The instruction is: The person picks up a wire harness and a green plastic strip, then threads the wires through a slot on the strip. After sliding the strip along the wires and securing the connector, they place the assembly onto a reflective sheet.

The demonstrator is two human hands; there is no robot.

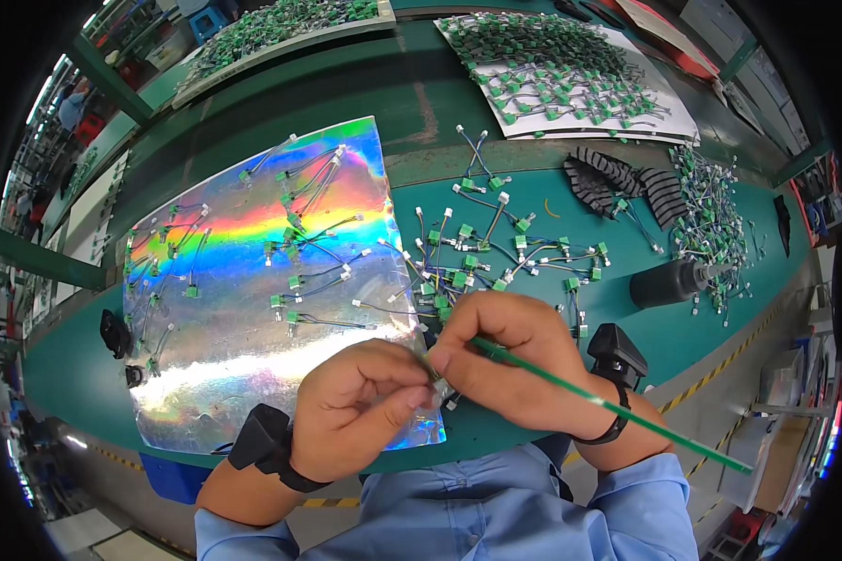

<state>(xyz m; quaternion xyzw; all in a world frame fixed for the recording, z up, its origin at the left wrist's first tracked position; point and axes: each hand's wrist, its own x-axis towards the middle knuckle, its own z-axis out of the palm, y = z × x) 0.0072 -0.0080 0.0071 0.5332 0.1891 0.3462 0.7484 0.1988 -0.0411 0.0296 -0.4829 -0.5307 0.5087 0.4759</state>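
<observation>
My right hand (505,360) is closed around a long thin green stick (617,409), whose far end points down to the right past my wrist. Its thumb and forefinger also pinch at a small part in front of my chest. My left hand (360,407) meets them there, fingers curled and tips together on that part, which the fingers mostly cover. Just beyond my hands lies a loose cluster of green connectors (458,279) with short wires and white plugs. On the shiny rainbow-coloured sheet (225,346) to the left, more such wired connectors (295,282) are spread in groups.
A dark bottle (669,283) lies on the green table at the right, near a striped cloth (603,182) and a heap of wired connectors (711,220). A white board (533,124) and a tray (290,45) behind carry many more. Black devices are strapped to both wrists.
</observation>
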